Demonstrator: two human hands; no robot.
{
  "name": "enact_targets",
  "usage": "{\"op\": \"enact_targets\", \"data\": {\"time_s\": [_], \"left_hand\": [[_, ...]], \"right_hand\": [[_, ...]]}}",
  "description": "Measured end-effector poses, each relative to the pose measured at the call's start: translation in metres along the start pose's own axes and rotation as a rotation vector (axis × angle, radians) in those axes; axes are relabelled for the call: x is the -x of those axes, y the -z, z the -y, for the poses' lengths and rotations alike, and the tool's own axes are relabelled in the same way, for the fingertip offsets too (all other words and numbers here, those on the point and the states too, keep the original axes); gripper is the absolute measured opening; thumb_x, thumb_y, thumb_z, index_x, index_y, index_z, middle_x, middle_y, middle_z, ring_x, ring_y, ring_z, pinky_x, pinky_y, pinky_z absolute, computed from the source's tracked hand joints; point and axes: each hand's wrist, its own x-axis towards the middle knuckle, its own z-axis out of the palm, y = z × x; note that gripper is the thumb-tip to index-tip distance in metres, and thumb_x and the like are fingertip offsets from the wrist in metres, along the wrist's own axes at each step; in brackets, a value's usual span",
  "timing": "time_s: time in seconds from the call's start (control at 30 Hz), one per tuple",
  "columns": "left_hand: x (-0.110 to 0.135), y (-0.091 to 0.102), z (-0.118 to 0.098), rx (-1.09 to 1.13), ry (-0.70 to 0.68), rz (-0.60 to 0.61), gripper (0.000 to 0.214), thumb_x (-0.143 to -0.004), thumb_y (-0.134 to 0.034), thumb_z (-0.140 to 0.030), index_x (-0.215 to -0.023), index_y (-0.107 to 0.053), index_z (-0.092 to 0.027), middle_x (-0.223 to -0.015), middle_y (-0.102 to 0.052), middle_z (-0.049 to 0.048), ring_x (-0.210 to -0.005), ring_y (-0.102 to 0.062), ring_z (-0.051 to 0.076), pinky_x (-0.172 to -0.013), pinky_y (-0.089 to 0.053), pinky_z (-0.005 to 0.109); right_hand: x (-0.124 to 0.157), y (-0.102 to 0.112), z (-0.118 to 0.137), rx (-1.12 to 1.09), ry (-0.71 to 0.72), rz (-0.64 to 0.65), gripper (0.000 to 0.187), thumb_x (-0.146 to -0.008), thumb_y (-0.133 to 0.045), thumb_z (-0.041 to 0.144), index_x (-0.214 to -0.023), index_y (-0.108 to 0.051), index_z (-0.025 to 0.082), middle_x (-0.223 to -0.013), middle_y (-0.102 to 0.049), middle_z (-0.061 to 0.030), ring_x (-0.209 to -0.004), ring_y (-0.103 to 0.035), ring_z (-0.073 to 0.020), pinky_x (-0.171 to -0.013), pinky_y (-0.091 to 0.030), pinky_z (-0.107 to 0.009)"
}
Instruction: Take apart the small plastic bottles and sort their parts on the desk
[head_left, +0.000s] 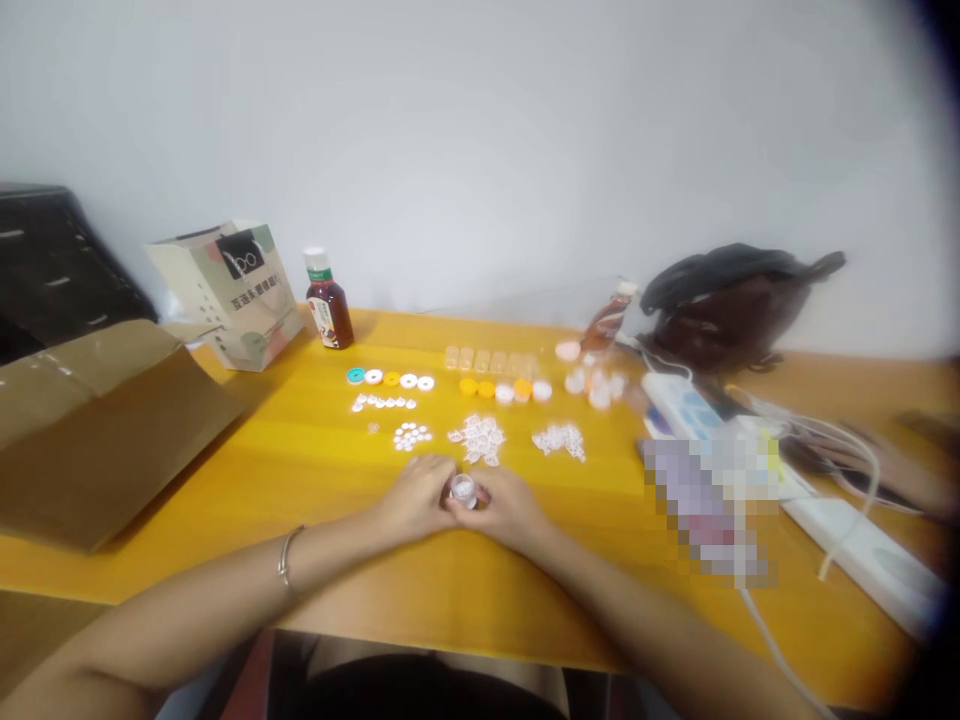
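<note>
My left hand [417, 497] and my right hand [507, 506] meet at the near middle of the yellow table [315, 470]. Both are closed around a small clear round container [463, 490] held between the fingertips. Just beyond them lie heaps of small white pieces [477, 438], another white heap [559, 440] and a cluster of tiny white discs [411, 436]. Farther back sit a row of coloured rings [390, 379], a row of orange and white caps [505, 389] and several clear small jars [491, 360]. A bracelet [286, 555] is on my left wrist.
An open cardboard box [97, 430] lies at the left. A printed paper bag [229, 295] and a dark drink bottle [328, 300] stand at the back. A tipped bottle [607, 320], a dark handbag [731, 300], a white power strip [840, 520] and cables fill the right side.
</note>
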Motion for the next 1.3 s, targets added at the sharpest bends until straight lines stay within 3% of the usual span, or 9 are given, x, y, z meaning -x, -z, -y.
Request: {"op": "enact_targets", "data": {"time_s": [0.13, 0.3, 0.83, 1.3], "left_hand": [[-0.001, -0.003, 0.0, 0.003, 0.025, -0.003, 0.029, -0.065, -0.063, -0.037, -0.065, -0.04, -0.018, -0.065, -0.05, -0.0007, -0.063, -0.048, 0.016, -0.058, -0.034, 0.026], [-0.002, -0.003, 0.0, 0.017, 0.019, -0.013, 0.027, -0.061, -0.064, -0.032, -0.067, -0.042, -0.018, -0.066, -0.05, -0.0013, -0.063, -0.048, 0.015, -0.057, -0.034, 0.025], [-0.009, 0.007, 0.001, 0.161, -0.045, 0.128, 0.031, -0.057, -0.066, -0.028, -0.06, -0.038, -0.016, -0.062, -0.043, -0.0046, -0.06, -0.038, 0.009, -0.054, -0.025, 0.021], [-0.011, 0.008, 0.008, 0.103, -0.168, 0.214, 0.033, -0.056, -0.067, -0.029, -0.064, -0.037, -0.017, -0.064, -0.041, -0.0049, -0.062, -0.035, 0.01, -0.057, -0.025, 0.021]], "right_hand": [[-0.002, -0.002, 0.003, 0.019, -0.073, 0.003, 0.039, -0.068, -0.059, 0.051, -0.051, -0.044, 0.019, -0.047, -0.044, 0.004, -0.045, -0.038, -0.0086, -0.043, -0.019, -0.021], [-0.001, -0.003, 0.004, 0.01, -0.106, -0.001, 0.037, -0.069, -0.058, 0.047, -0.048, -0.045, 0.019, -0.044, -0.042, 0.004, -0.042, -0.038, -0.0084, -0.043, -0.018, -0.021], [0.0, 0.001, 0.013, 0.076, 0.019, 0.014, 0.033, -0.072, -0.055, 0.036, -0.046, -0.048, 0.018, -0.043, -0.049, 0.0038, -0.041, -0.041, -0.0072, -0.046, -0.023, -0.021], [0.0, -0.001, 0.007, 0.045, 0.127, 0.023, 0.022, -0.066, -0.058, 0.029, -0.049, -0.051, 0.018, -0.044, -0.052, 0.0033, -0.042, -0.046, -0.0085, -0.046, -0.027, -0.021]]}}
